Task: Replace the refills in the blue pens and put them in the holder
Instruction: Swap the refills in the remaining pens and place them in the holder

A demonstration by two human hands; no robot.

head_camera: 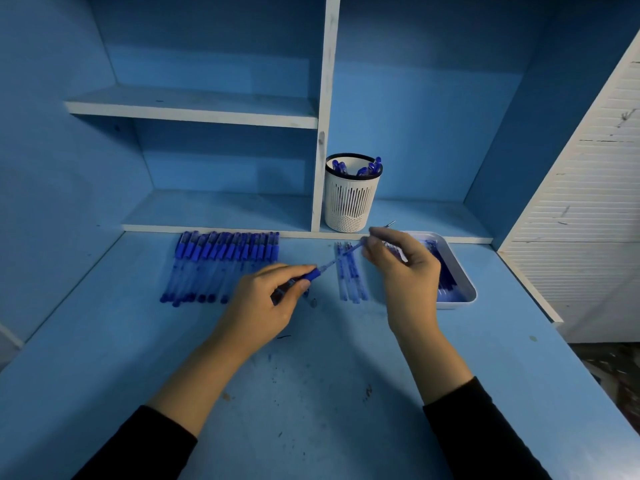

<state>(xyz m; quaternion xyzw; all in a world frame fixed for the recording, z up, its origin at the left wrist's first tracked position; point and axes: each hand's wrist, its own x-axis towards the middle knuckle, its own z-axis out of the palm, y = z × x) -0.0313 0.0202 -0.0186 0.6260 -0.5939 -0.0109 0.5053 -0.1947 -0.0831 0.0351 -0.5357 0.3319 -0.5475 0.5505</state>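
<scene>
My left hand (273, 299) grips a blue pen part (308, 276) by its dark blue end, pointing up and right. My right hand (401, 268) pinches a thin clear barrel (346, 252) that lines up with it, and a thin refill tip (390, 224) sticks out behind its fingers. A row of several capped blue pens (221, 265) lies at the left. A few clear refills (349, 275) lie between my hands. The white slotted holder (351, 199) stands on the low shelf with several blue pens in it.
A white tray (462, 271) with blue refills sits just right of my right hand. A white shelf divider (323, 133) rises beside the holder. A white slatted panel (581, 202) bounds the right side. The blue desk (311, 393) carries ink marks.
</scene>
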